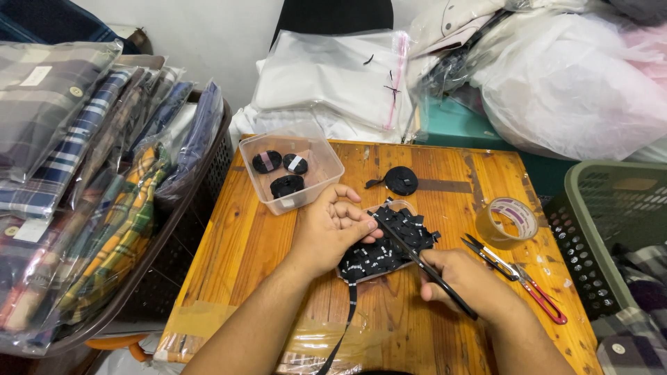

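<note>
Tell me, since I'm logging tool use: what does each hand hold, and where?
Right hand grips black scissors at the handles; left hand pinches black ribbon near the blades.

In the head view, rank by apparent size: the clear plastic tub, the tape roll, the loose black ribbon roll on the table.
1. Clear plastic tub
2. Tape roll
3. Black ribbon roll, though it lies slightly farther from the camera than the tape.
</note>
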